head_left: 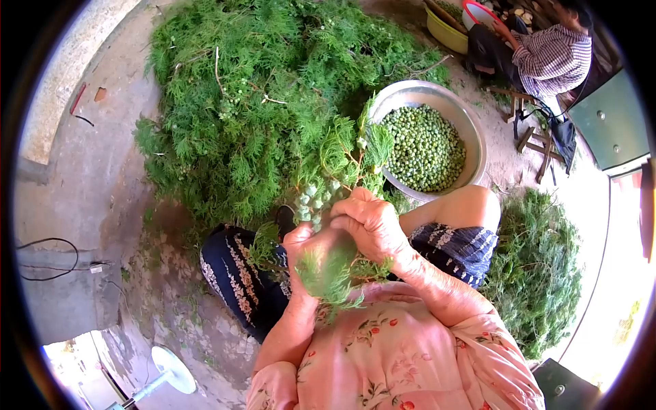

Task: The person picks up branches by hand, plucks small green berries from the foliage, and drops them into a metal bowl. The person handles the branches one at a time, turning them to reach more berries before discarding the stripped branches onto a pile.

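Above lap, left hand (311, 251) grips feathery green sprig with pale cones (326, 179), steadying it; right hand (369, 225) pinches at cone cluster. Round metal bowl of green cones (476, 140) beside knee, within easy drop.

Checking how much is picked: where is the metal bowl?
Head view, upper right of centre: the metal bowl sits on the ground beside the branch pile, beyond the right hand.
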The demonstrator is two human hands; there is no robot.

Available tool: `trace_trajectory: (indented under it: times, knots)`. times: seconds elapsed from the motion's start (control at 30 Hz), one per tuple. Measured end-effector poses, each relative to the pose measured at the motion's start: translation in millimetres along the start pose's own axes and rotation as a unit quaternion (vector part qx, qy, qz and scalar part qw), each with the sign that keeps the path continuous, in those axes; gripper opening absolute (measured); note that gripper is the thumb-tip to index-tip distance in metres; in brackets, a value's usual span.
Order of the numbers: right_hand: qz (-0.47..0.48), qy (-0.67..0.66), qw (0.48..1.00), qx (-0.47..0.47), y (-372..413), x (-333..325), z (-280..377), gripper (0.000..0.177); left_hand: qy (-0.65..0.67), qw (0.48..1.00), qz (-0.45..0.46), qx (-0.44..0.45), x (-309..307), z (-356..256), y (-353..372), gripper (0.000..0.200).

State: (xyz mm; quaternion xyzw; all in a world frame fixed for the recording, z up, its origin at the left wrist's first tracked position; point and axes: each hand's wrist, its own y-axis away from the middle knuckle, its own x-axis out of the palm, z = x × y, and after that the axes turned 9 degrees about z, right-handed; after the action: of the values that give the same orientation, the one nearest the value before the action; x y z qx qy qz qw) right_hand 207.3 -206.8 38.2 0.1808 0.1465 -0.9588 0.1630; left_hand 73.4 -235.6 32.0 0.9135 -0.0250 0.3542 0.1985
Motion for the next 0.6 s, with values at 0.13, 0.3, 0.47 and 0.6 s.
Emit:
trace_trajectory:
  times: [0.13,0.3,0.47,0.6]
  knots:
    - [-0.015,-0.114,0.993,0.029,0.7,-1.6,0.8,0.007,0.149,0.987,0.060,-0.030,-1.9,-1.6,-3.2,0.018]
    - [-0.033,-0.508,0.835,0.206,2.2,-19.9,6.7,0.005,-0.100,0.993,-0.052,0.042,18.0,-9.6,5.9,0.016]
    - [-0.076,-0.630,0.758,0.151,-4.3,-39.3,-10.2,0.008,-0.072,0.996,-0.034,0.050,13.6,-10.6,3.5,0.009]
    - [-0.034,-0.543,0.824,0.157,1.6,-36.7,-6.6,0.008,-0.075,0.995,-0.051,0.039,15.9,-8.3,0.8,0.008]
